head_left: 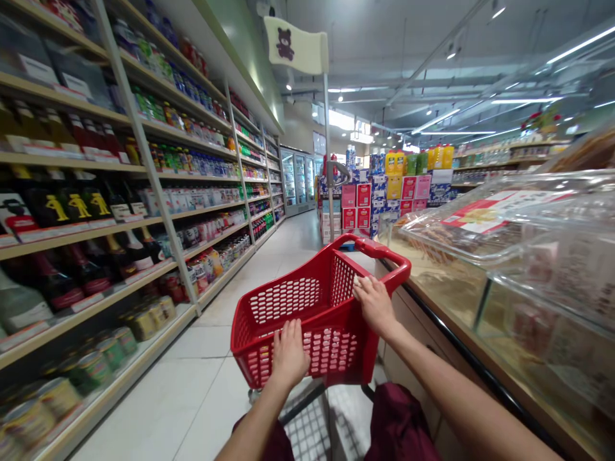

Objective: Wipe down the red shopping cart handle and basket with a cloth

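Note:
A red plastic shopping cart (pixel 307 301) with perforated basket walls stands sideways in front of me, its inside bare where I can see it. My left hand (pixel 291 352) is hooked over the near rim, with its fingertips on the edge. Farther right, my right hand (pixel 375 306) grips the same rim close to the red push handle (pixel 401 266). A small white bit shows at the right fingertips, too small to name. From the cart's far side rises a pole with a cream flag (pixel 298 46) bearing a brown bear.
Tall shelves (pixel 180 218) of bottles and cans line the left side of the tiled aisle (pixel 192 384). Close on the right is a display counter (pixel 446 358) with clear plastic packs (pixel 500 211). Stacked drink cartons (pixel 358 208) stand ahead, with glass-door fridges (pixel 295 179) beyond.

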Demonstrator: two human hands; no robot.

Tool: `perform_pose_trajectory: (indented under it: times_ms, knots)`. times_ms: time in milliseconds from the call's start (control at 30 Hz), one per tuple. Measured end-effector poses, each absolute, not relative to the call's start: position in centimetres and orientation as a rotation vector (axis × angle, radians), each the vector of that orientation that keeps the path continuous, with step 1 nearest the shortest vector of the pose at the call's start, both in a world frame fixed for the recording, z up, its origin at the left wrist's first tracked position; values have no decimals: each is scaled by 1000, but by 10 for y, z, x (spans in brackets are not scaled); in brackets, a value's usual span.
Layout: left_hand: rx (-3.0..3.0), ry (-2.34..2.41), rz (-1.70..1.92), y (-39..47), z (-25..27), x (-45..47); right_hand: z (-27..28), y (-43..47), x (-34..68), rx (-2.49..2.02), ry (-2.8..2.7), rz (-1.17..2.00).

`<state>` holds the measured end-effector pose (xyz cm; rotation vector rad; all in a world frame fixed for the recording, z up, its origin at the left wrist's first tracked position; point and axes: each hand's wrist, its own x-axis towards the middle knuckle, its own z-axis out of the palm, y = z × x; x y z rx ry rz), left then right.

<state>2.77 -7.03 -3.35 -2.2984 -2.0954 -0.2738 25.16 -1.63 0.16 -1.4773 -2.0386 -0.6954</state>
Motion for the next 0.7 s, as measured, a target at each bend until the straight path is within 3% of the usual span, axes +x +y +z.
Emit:
perform_pose_trajectory:
  times_ms: [367, 700]
  knots:
    - [-2163, -2156, -245, -74, -28, -14, -17, 5, 245, -1368, -2169, -506]
    - [-2335, -2110, -295, -87, -48, 18, -36, -22, 170, -1150, -2321, -380]
